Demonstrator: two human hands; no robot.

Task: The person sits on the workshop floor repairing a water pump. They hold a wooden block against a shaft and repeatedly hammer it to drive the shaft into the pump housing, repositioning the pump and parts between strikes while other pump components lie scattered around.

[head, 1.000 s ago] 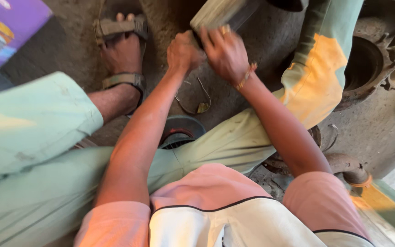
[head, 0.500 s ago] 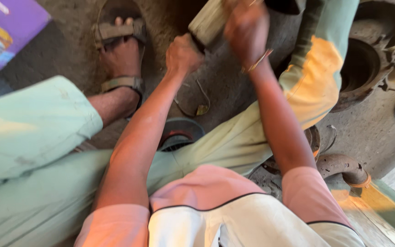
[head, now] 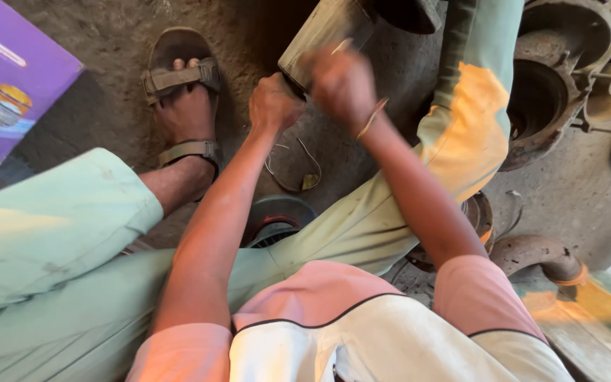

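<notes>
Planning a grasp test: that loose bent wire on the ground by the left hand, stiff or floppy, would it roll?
The wire looks thin and holds an open loop, so probably springy, not limp. Likely very light. Bent and lying flat on the rough dirt floor, it should slide or snag, not roll.

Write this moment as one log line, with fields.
left hand: grips block end | right hand: blurred, on block | wooden block: tilted

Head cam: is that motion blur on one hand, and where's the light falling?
Head view: the right hand is smeared by motion blur, while the left hand on the pale block is sharper; warm sunlight patches fall on the right trouser leg and lower right; the ground between the feet lies in deep shadow.
</notes>
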